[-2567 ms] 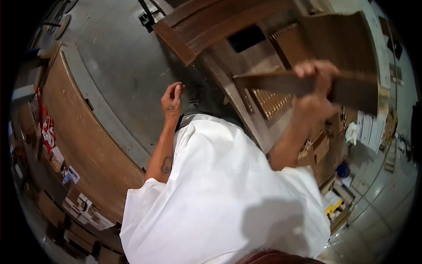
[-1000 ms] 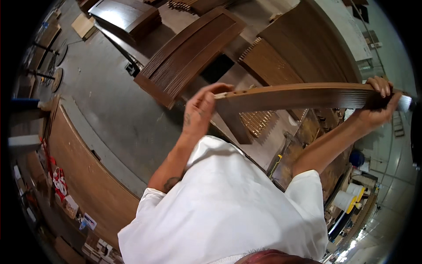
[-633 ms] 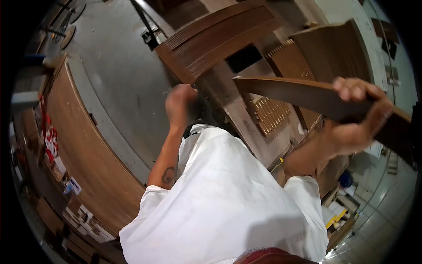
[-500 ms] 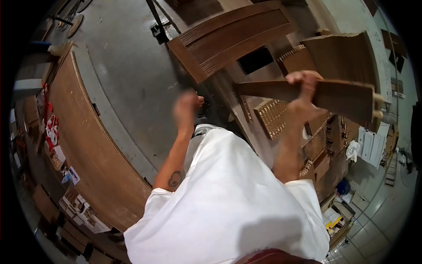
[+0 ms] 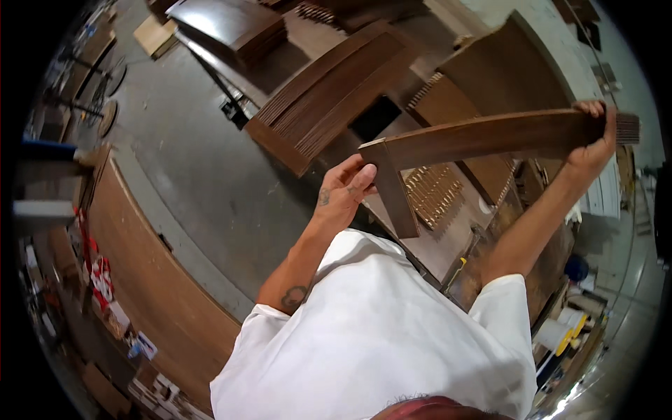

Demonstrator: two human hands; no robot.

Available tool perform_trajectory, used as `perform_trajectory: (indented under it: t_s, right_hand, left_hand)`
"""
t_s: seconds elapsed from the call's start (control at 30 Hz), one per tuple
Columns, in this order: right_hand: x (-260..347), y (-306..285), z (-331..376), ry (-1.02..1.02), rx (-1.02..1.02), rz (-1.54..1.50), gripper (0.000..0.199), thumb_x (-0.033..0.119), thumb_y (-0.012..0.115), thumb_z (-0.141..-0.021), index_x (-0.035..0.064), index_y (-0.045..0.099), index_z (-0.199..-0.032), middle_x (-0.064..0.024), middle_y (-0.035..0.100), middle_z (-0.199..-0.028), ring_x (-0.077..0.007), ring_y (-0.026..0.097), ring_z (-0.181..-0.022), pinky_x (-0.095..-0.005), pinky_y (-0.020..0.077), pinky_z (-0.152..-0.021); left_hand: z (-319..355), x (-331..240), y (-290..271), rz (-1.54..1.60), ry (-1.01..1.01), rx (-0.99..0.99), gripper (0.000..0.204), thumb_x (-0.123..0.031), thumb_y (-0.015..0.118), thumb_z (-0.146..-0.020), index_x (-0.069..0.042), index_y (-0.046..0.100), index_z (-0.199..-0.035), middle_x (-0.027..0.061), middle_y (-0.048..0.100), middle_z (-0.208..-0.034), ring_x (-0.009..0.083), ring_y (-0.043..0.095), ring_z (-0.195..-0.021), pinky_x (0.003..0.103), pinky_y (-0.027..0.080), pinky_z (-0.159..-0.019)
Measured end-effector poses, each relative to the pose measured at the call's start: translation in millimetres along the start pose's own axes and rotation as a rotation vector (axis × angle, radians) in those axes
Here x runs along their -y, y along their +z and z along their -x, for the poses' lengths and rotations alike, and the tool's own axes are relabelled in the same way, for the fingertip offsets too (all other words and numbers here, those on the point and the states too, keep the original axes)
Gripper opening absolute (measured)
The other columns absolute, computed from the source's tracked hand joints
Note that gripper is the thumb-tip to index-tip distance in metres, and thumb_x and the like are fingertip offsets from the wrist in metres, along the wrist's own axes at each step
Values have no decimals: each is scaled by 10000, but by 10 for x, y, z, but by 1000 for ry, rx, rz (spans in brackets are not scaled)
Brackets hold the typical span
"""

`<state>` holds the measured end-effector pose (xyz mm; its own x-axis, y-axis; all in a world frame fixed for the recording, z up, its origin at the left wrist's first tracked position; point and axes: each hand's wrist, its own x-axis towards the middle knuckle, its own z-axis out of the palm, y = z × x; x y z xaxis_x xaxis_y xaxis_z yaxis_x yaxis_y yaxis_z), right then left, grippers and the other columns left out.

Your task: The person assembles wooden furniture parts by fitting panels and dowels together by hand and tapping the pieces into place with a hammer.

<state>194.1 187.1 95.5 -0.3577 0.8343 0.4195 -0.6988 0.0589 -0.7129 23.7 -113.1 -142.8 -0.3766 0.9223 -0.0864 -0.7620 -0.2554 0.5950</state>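
Observation:
A long dark brown wooden board (image 5: 483,136) spans the space in front of me, joined at its left end to a shorter board (image 5: 397,192), making an L-shaped frame. My left hand (image 5: 343,192) pinches that corner, with the thumb on the near face of the shorter board. Near the opposite end, my right hand (image 5: 593,143) is wrapped round the long board, some fingers over its top edge. The frame is held above a workbench. Below it lies a batch of small wooden pieces in rows (image 5: 434,196), partly hidden by the boards.
A grooved brown panel (image 5: 329,94) lies beyond my left hand, beside a flat black rectangle (image 5: 376,117). A tall curved brown panel (image 5: 514,70) rises at the back right. On the left runs a long wooden table (image 5: 157,259). A small yellow-ended tool (image 5: 462,263) rests near the bench's edge.
My left hand has come up from the side onto the corner of the frame. My right hand has shifted right, from mid-board to near the far end. The view has turned slightly.

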Motion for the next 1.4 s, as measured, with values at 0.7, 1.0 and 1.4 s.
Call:
perform_trajectory:
  t_s: [0.7, 1.0, 1.4]
  right_hand:
    - [-234, 1001, 791, -103, 67, 241, 359, 332, 563, -931, -26, 547, -913, -85, 496, -747, -181, 480, -683, -336, 416, -676]
    - [-1709, 535, 1550, 62, 103, 430, 85, 62, 693, -847, -6, 641, -854, -57, 623, -746, -129, 601, -647, -266, 507, -600]
    - [33, 276, 506, -147, -26, 106, 250, 135, 621, -875, -57, 498, -979, -67, 472, -803, -170, 486, -755, -339, 429, -737]
  left_hand:
    - [192, 200, -572, -191, 109, -528, 359, -303, 513, -967, 16, 540, -1131, 125, 635, -1051, 205, 637, -928, 313, 537, -827]
    - [534, 150, -856, -211, 184, -756, 334, -290, 553, -949, 17, 572, -1078, 124, 661, -941, 178, 657, -814, 284, 555, -756]
    - [61, 132, -6, -79, 56, -184, 494, -333, 573, -936, 17, 472, -1268, 124, 555, -1236, 204, 514, -1167, 360, 419, -1003]
